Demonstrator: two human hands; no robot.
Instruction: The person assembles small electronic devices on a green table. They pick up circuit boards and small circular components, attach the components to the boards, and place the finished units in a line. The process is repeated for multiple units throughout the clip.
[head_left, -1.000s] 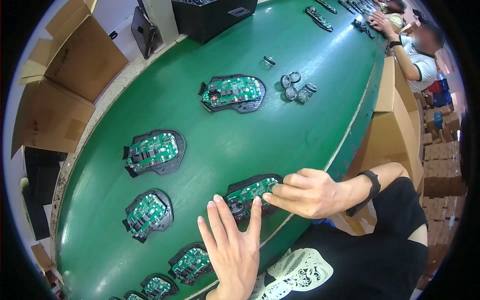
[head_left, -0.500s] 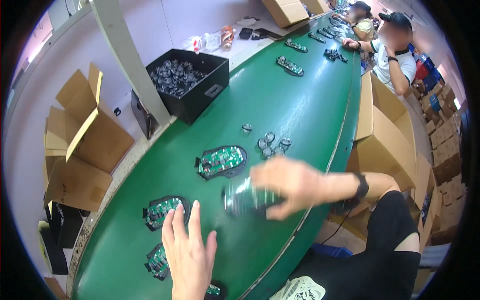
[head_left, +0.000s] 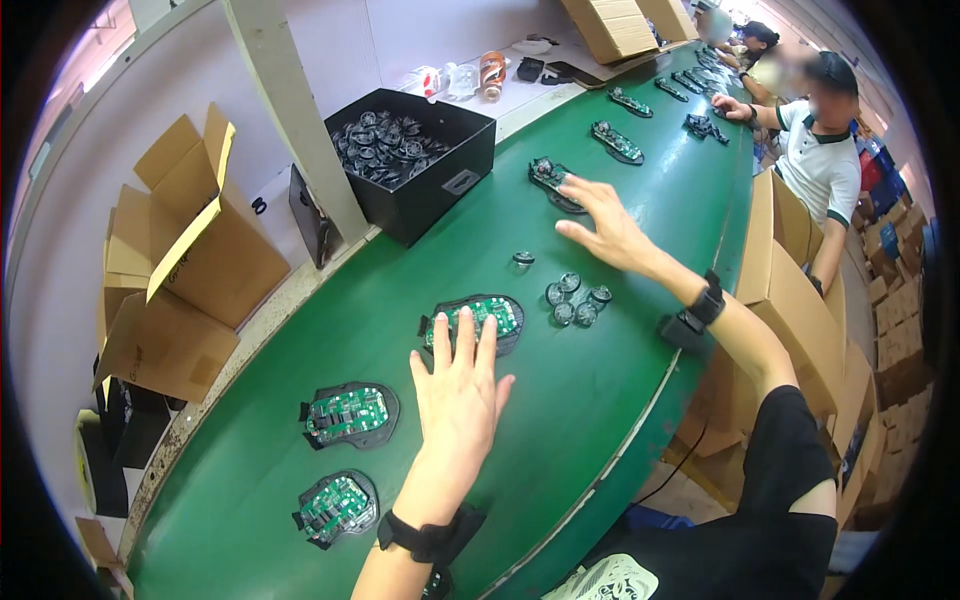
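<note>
My left hand [head_left: 462, 390] is open, fingers spread over a green circuit board in a black mouse-shaped base [head_left: 500, 318], its fingertips at the board's near part. Farther along the belt, my right hand [head_left: 612, 228] is open too, with thumb and fingers apart. Its fingertips reach the edge of another black base carrying a board [head_left: 552, 180]. Several small clear-and-black wheels [head_left: 572, 300] lie between the hands, and a single wheel [head_left: 523, 259] sits a little apart. To the left of my left hand rest two more bases with boards, one upper [head_left: 348, 414] and one lower [head_left: 338, 508].
A black bin [head_left: 425, 200] of dark round parts stands on the belt's left edge beside a pale post [head_left: 295, 110]. Open cartons flank the belt, left [head_left: 225, 260] and right [head_left: 790, 290]. More boards [head_left: 617, 142] lie farther up; co-workers [head_left: 820, 150] sit at the far right.
My right hand has moved up the belt from a blurred board unit; a base with a board now lies at its fingertips. My left hand has shifted right and forward onto another board.
</note>
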